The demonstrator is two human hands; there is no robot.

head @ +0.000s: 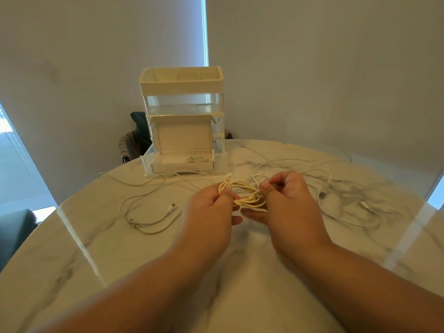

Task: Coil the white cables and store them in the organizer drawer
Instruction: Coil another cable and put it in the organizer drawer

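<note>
Between the 2 hands, just above the desk [120, 260], a coiled cable [242, 192] is gathered into several white loops. The left hand [209, 207] has its fingers curled round the left end of the bundle. The right hand [286, 200] pinches the right end between thumb and fingers.

Left loose cables [144, 212] and right loose cables [336, 207] lie uncoiled on the desk, 1 group on each side of the hands.

Behind them stands the organizer [182, 92], with its bottom drawer [221, 162] pulled out. An open white box [182, 138] sits in the drawer and holds a small coil [198, 158]. A dark chair [137, 133] shows beyond the desk edge.
</note>
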